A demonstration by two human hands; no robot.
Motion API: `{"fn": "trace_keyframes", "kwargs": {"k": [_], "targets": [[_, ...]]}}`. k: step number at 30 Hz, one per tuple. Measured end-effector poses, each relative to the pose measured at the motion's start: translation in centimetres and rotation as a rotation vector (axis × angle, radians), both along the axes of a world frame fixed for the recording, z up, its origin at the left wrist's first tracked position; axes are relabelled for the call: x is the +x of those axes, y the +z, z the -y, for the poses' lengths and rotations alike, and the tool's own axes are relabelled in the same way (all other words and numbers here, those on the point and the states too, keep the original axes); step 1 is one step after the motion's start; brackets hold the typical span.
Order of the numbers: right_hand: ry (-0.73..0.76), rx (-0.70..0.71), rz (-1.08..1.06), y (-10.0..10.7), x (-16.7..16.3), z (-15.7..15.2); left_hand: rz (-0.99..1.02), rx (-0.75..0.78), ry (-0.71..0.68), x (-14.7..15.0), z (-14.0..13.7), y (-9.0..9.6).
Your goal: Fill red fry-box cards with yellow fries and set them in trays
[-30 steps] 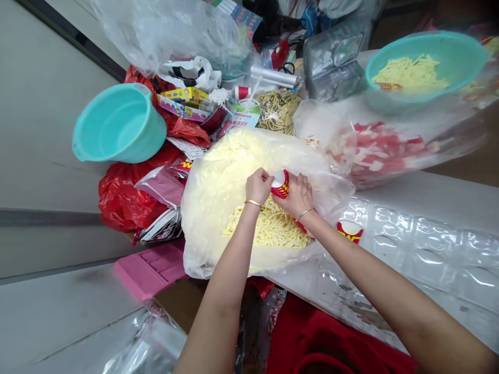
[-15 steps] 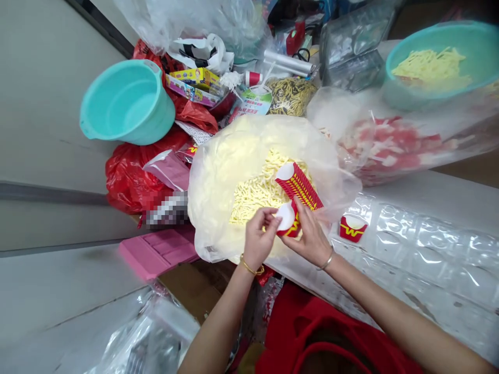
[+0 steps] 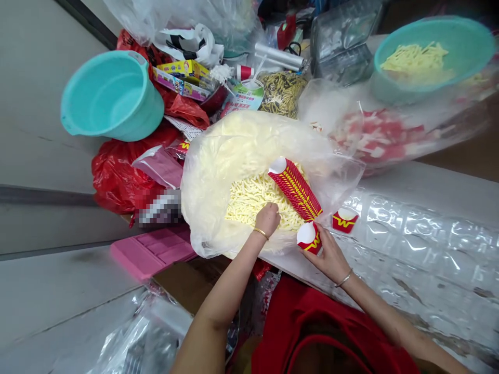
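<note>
My right hand (image 3: 331, 257) grips a small red fry box (image 3: 309, 238) with a yellow zigzag and a white inside, at the front edge of a big clear plastic bag (image 3: 206, 156). Inside that bag lies a heap of pale yellow fry-shaped sticks (image 3: 245, 200). My left hand (image 3: 268, 219) is down at the heap with its fingers curled in; what they hold, if anything, is hidden. A long nested stack of red fry boxes (image 3: 296, 189) leans on the heap, between my hands and the bag's far right side.
Another fry box (image 3: 345, 220) lies on clear plastic trays (image 3: 405, 234) at right. A bag of red and white pieces (image 3: 385, 135) and a turquoise basin (image 3: 468, 67) with sticks stand behind. At left are another turquoise basin (image 3: 113, 98), red bags (image 3: 128, 171) and a pink lid-like panel (image 3: 152, 252).
My left hand has let go of the fry box and moved down to the sticks. My right hand has carried the box right and toward me. The view has shifted slightly.
</note>
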State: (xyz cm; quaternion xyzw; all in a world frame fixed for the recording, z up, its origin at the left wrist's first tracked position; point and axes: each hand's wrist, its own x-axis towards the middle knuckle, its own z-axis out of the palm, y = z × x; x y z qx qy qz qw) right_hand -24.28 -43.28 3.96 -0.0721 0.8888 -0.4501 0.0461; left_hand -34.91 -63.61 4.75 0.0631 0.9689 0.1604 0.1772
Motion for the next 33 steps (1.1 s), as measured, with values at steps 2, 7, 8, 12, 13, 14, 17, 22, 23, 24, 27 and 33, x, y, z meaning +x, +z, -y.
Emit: {"fn": "trace_keyframes", "kwargs": {"k": [2, 7, 8, 12, 13, 14, 17, 22, 23, 24, 27, 33], "targets": [[0.003, -0.020, 0.000, 0.0, -0.7, 0.2, 0.019, 0.217, 0.174, 0.2, 1.1, 0.1], [0.011, -0.004, -0.014, -0.4, -2.5, 1.7, 0.230, 0.851, 0.650, 1.0, 2.3, 2.1], [0.013, 0.008, -0.021, -0.4, -2.9, 2.1, 0.279, 0.951, 0.710, 1.2, 2.2, 2.8], [0.013, 0.043, -0.047, -0.3, -4.3, 4.2, 0.470, 1.137, 0.753, 2.2, 1.1, 4.9], [0.017, 0.047, -0.052, -0.2, -4.5, 4.7, 0.481, 1.105, 0.725, 2.4, 0.9, 5.2], [0.025, 0.050, -0.059, -0.1, -4.7, 5.0, 0.458, 1.042, 0.680, 2.5, 0.7, 5.4], [0.079, 0.048, -0.091, 0.3, -4.6, 5.5, 0.196, 0.706, 0.446, 3.0, 0.1, 5.6], [0.111, 0.028, -0.105, 0.0, -3.9, 5.1, -0.086, 0.373, 0.170, 4.0, -0.7, 6.1], [0.099, 0.024, -0.100, -0.2, -3.8, 5.0, -0.097, 0.388, 0.157, 4.2, -0.9, 6.1], [0.090, 0.023, -0.098, -0.3, -3.6, 4.8, -0.104, 0.402, 0.147, 4.5, -1.1, 6.1], [0.115, 0.017, -0.124, -0.8, -3.4, 4.5, -0.082, 0.326, 0.063, 5.2, -2.0, 6.0], [0.118, -0.021, -0.148, -1.7, -2.9, 3.8, 0.078, 0.303, -0.079, 4.3, -1.7, 5.8]]}}
